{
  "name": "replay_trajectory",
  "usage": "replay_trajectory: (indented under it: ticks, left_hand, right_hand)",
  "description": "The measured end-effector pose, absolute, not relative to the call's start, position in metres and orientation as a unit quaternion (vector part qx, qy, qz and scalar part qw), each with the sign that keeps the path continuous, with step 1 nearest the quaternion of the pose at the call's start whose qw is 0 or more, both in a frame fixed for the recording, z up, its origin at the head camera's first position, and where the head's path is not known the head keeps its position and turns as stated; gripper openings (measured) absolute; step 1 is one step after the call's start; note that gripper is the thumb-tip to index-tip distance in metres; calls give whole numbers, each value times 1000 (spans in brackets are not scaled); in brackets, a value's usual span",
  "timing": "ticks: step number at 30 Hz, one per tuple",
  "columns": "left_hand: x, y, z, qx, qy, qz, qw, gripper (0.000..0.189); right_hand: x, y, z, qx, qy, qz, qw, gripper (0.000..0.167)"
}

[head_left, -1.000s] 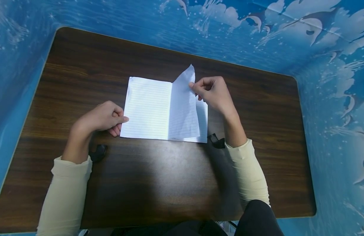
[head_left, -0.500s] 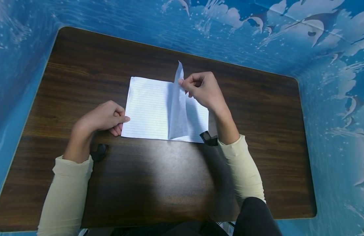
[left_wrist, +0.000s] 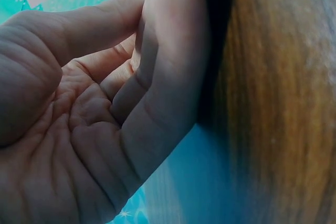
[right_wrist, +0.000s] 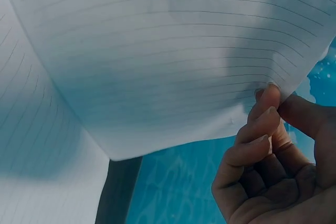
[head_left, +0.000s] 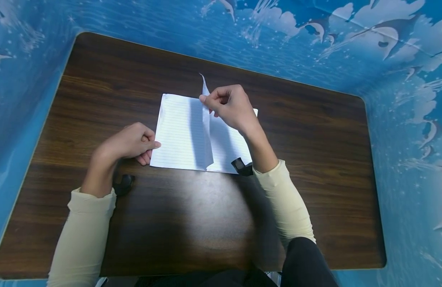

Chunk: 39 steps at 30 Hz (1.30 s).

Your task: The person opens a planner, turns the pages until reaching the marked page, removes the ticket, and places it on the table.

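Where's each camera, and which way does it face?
Head: on the head, facing forward and down at the notebook; left hand, right hand and sleeves show.
Left wrist: worn there, facing the left palm, fingers and table.
Right wrist: worn there, facing the raised page; right fingers show.
Head and right wrist share the right hand pinching that page.

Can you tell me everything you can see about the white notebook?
The white, lined paper notebook lies open on a dark brown wood-grain table. One thin, white lined page stands up from the middle fold, gently bent, its outer edge pinched by a bare right hand. A bare left hand holds the notebook's left edge. Shadows fall across it.
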<state>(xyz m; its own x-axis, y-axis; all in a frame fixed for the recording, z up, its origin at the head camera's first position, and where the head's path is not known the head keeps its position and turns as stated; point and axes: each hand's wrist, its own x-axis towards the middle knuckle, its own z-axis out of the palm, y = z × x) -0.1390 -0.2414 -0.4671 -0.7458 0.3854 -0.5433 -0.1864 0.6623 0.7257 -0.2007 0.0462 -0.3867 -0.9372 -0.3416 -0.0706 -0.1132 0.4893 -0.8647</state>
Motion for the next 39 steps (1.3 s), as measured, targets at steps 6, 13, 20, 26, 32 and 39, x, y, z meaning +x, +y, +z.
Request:
replay_trajectory:
  ticks: [6, 13, 20, 26, 32, 39]
  left_hand:
    - [-137, -240, -464, 53, 844, 401, 351, 29]
    - [-134, -241, -465, 51, 843, 399, 357, 29]
    - [-136, -241, -465, 56, 841, 401, 359, 29]
    - [-138, -240, -462, 57, 836, 408, 362, 27]
    - [-139, -240, -462, 55, 835, 409, 364, 25]
    - [-142, -240, -465, 72, 832, 405, 372, 24]
  right_hand:
    - [-201, 29, -393, -144, 852, -488, 124, 23]
    - [-203, 7, -407, -145, 848, -490, 143, 25]
    - [-210, -15, -426, -120, 825, -517, 194, 26]
    - [-214, -32, -442, -76, 813, -523, 243, 26]
    - [-215, -45, -456, -38, 816, -504, 280, 25]
    - [-217, -54, -467, -11, 805, -493, 329, 20]
